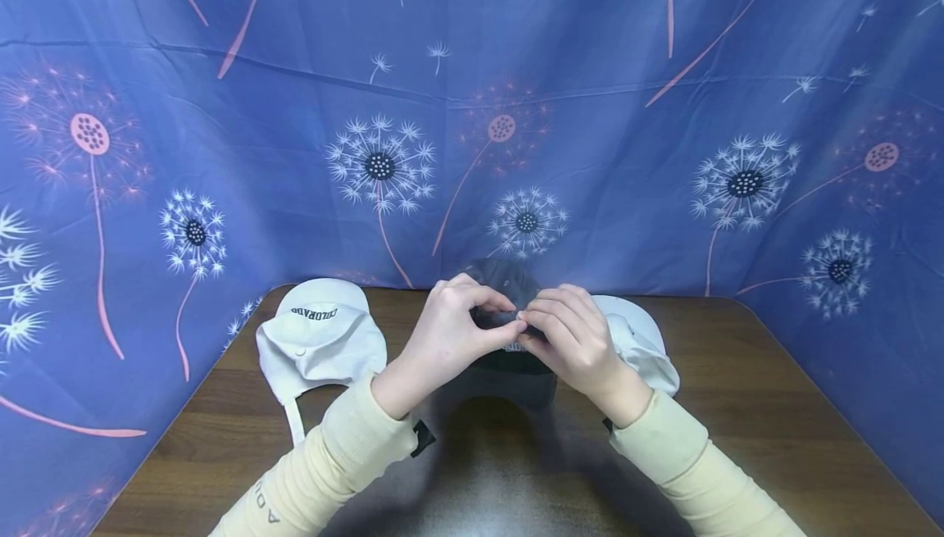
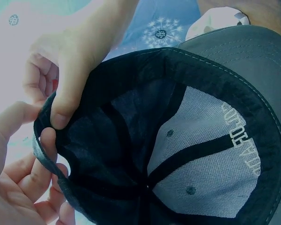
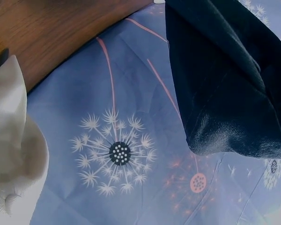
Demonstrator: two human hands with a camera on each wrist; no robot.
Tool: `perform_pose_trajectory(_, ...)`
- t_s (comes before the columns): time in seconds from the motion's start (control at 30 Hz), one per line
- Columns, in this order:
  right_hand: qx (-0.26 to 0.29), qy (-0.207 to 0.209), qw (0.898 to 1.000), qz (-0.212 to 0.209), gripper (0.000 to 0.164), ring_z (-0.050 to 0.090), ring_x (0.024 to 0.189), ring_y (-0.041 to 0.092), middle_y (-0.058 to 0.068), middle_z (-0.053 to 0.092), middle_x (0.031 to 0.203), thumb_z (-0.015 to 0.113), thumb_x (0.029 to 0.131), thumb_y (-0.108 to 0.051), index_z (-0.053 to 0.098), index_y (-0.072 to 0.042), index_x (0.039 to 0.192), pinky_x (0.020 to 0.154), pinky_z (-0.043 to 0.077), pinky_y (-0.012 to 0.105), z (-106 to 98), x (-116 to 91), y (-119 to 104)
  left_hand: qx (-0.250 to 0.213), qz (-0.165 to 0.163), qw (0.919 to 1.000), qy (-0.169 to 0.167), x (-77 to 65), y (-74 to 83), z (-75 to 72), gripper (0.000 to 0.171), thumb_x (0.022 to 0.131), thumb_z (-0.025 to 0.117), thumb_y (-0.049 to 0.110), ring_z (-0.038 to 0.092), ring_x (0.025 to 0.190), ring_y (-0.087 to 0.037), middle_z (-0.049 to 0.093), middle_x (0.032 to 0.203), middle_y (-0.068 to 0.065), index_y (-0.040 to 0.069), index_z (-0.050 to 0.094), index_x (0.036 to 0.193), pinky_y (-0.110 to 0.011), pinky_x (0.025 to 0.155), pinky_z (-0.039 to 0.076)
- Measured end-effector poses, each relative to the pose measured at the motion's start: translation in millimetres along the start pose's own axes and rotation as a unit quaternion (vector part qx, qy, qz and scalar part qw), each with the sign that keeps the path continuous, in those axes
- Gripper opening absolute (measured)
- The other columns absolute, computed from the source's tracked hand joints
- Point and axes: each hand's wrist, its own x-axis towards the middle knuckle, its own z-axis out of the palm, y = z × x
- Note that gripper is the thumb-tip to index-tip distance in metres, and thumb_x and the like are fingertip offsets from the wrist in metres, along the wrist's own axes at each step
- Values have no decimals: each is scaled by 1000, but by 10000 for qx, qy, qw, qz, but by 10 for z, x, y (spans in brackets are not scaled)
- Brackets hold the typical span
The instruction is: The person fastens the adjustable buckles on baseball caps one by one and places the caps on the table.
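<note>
A dark cap (image 1: 516, 369) hangs over the table with its brim toward me. My left hand (image 1: 453, 324) and right hand (image 1: 583, 340) meet at the back of it, fingertips close together. In the left wrist view the inside of the cap (image 2: 126, 84) shows dark seam tape and pale mesh-like panels with lettering. There, the left hand (image 2: 23, 187) pinches the back strap at the opening, and the thumb of the right hand (image 2: 77, 61) presses inside the band. The right wrist view shows only the dark outer fabric of the cap (image 3: 225, 93); the hand is out of frame.
A white cap (image 1: 320, 352) lettered COLORADO lies at the left, its strap hanging toward me. Another white cap (image 1: 642, 328) sits at the right, partly behind my right hand. The wooden table (image 1: 774, 406) ends against a blue dandelion-print cloth (image 1: 619, 160).
</note>
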Motion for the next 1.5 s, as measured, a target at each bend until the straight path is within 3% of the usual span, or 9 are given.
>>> perform_pose_trajectory(0.2, 136, -177, 9997, 75, 22, 63, 67, 31, 13, 66, 73, 65, 88, -14, 65, 4, 75, 67, 50, 44, -31, -16, -5, -267, -96, 9996, 74, 28, -9, -88, 14, 77, 77, 26, 54, 73, -4, 64, 70, 12, 15, 75, 86, -29, 72, 43)
perform_pose_trajectory(0.4, 365, -316, 9987, 135, 22, 62, 70, 31, 14, 66, 75, 65, 89, -14, 66, 5, 78, 72, 50, 44, -71, -39, -10, -193, -515, 9981, 275, 91, -64, -240, 13, 82, 73, 27, 57, 76, -7, 66, 75, 11, 17, 74, 90, -30, 67, 46)
perform_pose_trajectory(0.57, 389, -306, 9987, 98, 21, 62, 69, 31, 14, 66, 75, 65, 89, -13, 66, 5, 78, 74, 50, 42, -91, -35, -31, -117, -1018, 9946, 144, 126, -203, -330, 14, 84, 70, 27, 56, 75, -8, 68, 82, 8, 17, 73, 94, -29, 67, 45)
perform_pose_trajectory(0.8, 473, -110, 9988, -36, 20, 61, 65, 31, 14, 65, 72, 65, 87, -10, 65, 5, 74, 68, 51, 42, -105, -2, -48, -177, -1528, 9880, 139, 166, -457, -363, 14, 86, 68, 23, 58, 78, -13, 71, 86, 3, 15, 73, 96, -29, 61, 44)
perform_pose_trajectory(1.0, 576, -7, 9982, -135, 23, 60, 63, 30, 15, 65, 69, 65, 87, -11, 64, 5, 71, 65, 50, 41, -141, 32, -69, -250, -2073, 9779, -133, 167, -669, -346, 16, 87, 67, 24, 62, 88, -16, 72, 94, 1, 16, 72, 99, -32, 71, 48)
perform_pose_trajectory(1.27, 681, -12, 9975, -191, 25, 59, 63, 30, 16, 64, 69, 65, 88, -12, 64, 6, 71, 64, 50, 41, -174, 46, -79, -888, -2720, 9516, -1123, 124, -881, -282, 35, 89, 65, 30, 58, 113, -24, 65, 119, -7, 10, 65, 118, -40, 93, 47)
perform_pose_trajectory(1.33, 689, -28, 9974, -187, 25, 60, 63, 30, 16, 64, 69, 65, 88, -12, 64, 6, 71, 65, 49, 41, -180, 36, -75, -1258, -2845, 9400, -1402, 108, -937, -266, 41, 90, 63, 32, 57, 116, -26, 61, 125, -10, 9, 61, 124, -41, 95, 47)
perform_pose_trajectory(1.5, 670, -44, 9976, -151, 25, 60, 63, 30, 16, 65, 69, 66, 88, -12, 64, 6, 71, 67, 49, 41, -189, 6, -65, -2171, -3237, 9013, -1888, 79, -1031, -239, 48, 91, 61, 35, 56, 117, -28, 55, 132, -12, 10, 55, 132, -42, 93, 48)
